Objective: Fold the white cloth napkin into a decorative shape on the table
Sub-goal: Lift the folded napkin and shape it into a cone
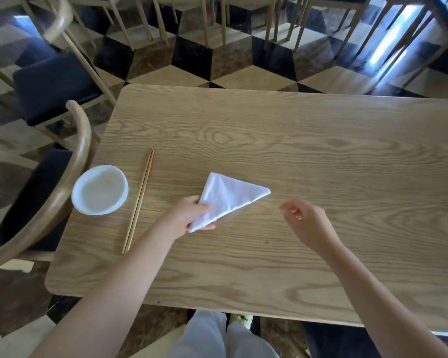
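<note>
The white cloth napkin (pixel 228 197) is folded into a narrow triangle, its wide end pointing away and to the right, over the wooden table (pixel 321 156). My left hand (pixel 189 215) pinches its near pointed end between thumb and fingers, lifting that end slightly. My right hand (pixel 303 220) hovers to the right of the napkin, apart from it, fingers loosely curled and holding nothing.
A white bowl (pixel 100 189) stands near the table's left edge, with a pair of wooden chopsticks (pixel 139 200) lying beside it. Wooden chairs with dark cushions (pixel 52 86) stand at the left, over a chequered floor.
</note>
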